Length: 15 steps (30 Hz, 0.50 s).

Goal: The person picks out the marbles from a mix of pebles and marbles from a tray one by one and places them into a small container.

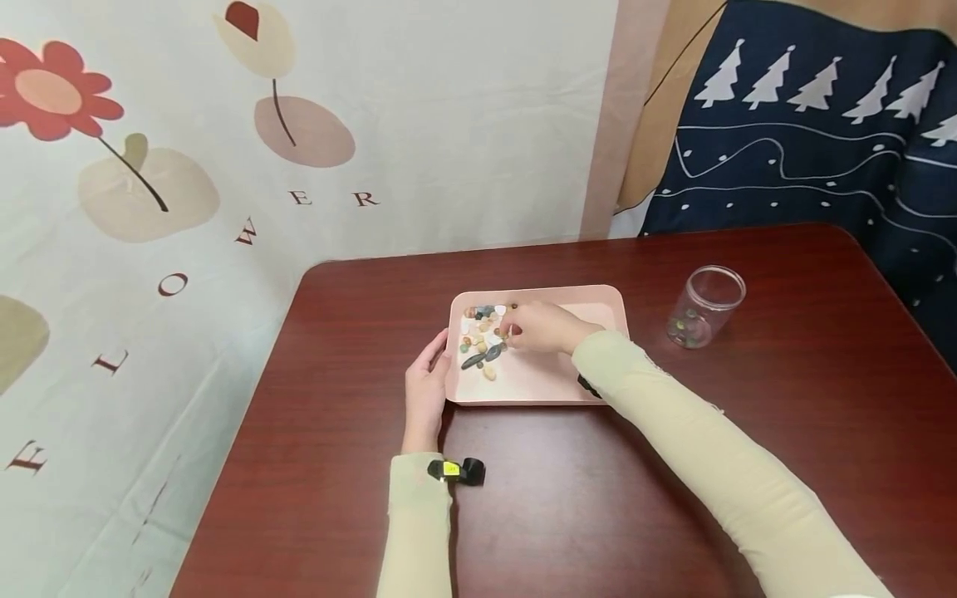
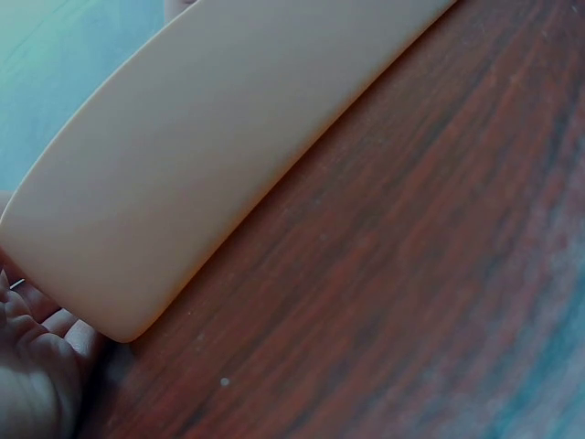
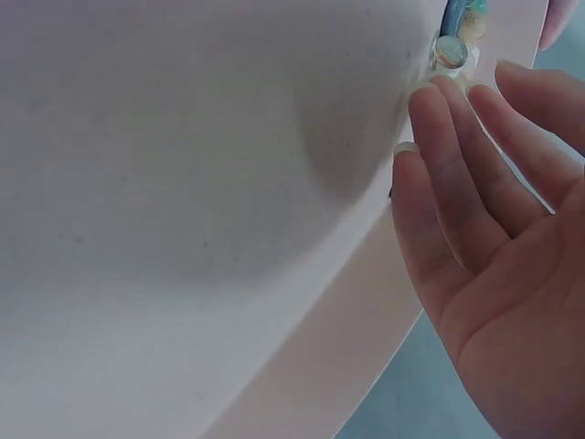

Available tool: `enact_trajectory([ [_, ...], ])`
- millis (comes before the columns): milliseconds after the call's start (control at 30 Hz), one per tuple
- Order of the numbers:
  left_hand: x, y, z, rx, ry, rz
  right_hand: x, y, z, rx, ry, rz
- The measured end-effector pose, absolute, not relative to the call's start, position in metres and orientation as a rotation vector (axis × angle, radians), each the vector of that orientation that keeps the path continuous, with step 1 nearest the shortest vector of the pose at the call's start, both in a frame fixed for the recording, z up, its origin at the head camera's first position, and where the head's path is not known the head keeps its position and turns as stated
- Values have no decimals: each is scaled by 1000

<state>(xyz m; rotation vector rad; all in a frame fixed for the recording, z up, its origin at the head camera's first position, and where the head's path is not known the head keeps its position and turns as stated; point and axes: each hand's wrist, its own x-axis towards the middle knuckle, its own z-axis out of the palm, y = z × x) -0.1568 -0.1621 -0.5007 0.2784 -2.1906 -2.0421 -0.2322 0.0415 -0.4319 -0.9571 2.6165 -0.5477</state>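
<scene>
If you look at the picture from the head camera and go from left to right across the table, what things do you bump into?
Left hand resting against the tray's edge → little stones → right hand over the pink tray → clear jar.

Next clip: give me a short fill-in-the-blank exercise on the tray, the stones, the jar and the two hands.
1. The stones lie in a ____ tray.
2. The left hand rests against the tray's ____ edge.
3. The right hand reaches among the stones, while the clear jar stands on the table to the tray's ____.
4. The jar has no ____ on it.

Missing words: pink; left; right; lid
</scene>
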Motion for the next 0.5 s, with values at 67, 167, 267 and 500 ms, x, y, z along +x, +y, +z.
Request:
enact_trajectory([
  [67,-157,-162,-500,274,-2183,-2047,-233,41,-433,-947,2601,-556],
  [167,-158,-162,-500,268,-2187,-2040,-235,40,-435,-930,2588,-568],
  [267,-158,-161,-500,264,-2185,-2032,-237,38,-438,-927,2571,-563],
  [500,-158,-161,-501,263,-2182,-2026,-238,30,-442,-893,2546,-499],
])
